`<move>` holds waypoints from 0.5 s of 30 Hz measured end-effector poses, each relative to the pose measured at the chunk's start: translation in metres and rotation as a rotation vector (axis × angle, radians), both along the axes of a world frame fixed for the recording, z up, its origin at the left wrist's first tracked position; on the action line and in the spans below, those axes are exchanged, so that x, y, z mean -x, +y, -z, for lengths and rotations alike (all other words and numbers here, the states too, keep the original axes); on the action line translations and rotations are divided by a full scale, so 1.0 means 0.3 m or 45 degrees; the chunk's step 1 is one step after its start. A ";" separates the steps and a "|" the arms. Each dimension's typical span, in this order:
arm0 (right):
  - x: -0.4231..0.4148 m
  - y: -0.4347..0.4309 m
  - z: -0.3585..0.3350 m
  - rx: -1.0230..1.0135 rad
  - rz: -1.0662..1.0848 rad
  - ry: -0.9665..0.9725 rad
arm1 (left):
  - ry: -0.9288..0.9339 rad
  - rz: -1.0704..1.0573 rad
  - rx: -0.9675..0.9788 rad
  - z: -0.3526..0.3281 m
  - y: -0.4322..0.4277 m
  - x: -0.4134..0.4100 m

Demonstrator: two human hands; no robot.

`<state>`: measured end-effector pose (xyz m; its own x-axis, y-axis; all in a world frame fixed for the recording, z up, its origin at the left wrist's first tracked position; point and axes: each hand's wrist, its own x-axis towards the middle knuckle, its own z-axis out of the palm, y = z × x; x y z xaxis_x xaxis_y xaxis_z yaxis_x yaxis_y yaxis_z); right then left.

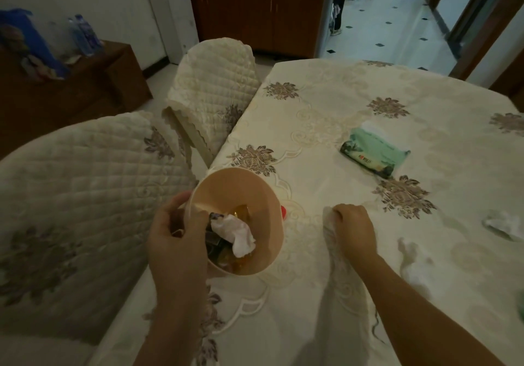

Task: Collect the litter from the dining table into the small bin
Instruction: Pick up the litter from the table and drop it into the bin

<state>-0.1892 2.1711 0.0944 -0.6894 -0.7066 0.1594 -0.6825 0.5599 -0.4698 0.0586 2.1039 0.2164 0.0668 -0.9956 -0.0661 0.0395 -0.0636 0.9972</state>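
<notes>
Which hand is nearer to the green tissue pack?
Right. The right hand rests on the table below and left of the pack; the left hand holds the bin, farther left.

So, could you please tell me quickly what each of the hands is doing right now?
Left hand: closed on the rim of the small bin, tilting it.
Right hand: closed on a crumpled white tissue on the tablecloth.

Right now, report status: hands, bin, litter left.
Left hand grips small bin rim. Right hand closed on a tissue. Two crumpled tissues remain on table. Nothing blocking.
</notes>
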 end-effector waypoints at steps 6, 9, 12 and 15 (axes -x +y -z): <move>-0.150 -0.043 -0.187 0.630 -0.068 -0.139 | 0.019 0.001 0.004 -0.008 0.008 -0.013; -0.305 -0.042 -0.354 0.877 -0.242 -0.295 | 0.023 0.003 -0.001 -0.013 0.012 -0.028; -0.437 -0.034 -0.444 0.814 -0.567 -0.303 | 0.037 0.022 0.006 -0.021 0.019 -0.051; -0.475 -0.059 -0.444 0.714 -0.658 -0.327 | 0.055 -0.004 -0.013 -0.022 0.021 -0.076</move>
